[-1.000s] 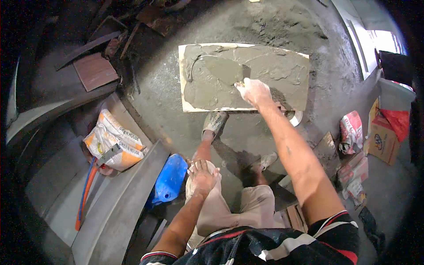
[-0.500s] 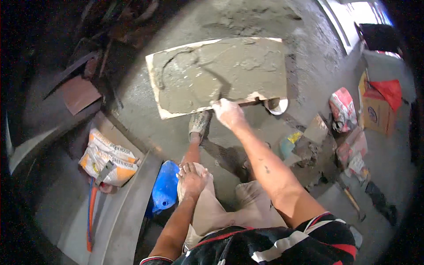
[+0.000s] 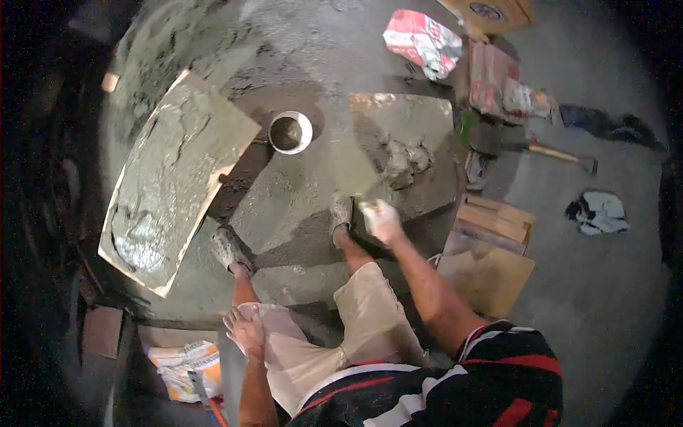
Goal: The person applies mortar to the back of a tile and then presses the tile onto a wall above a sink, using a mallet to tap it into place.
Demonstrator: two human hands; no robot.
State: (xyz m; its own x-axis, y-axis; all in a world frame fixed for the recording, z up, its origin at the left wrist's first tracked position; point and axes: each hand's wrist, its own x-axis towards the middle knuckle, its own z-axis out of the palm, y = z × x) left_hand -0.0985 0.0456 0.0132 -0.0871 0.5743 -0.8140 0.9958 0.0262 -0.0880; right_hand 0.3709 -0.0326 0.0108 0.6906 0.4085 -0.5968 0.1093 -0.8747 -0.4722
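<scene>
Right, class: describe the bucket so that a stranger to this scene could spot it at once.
Find the long mortar-covered board slanting down the left side. From its upper end, move right, stopping before the other board, which bears a mortar heap. The bucket stands in that gap, set apart by its round white rim from the straight-edged boards beside it.

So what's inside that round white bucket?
The white bucket holds a grey, wet-looking mix. It covers the bottom, so I can't see what, if anything, lies beneath.
</scene>
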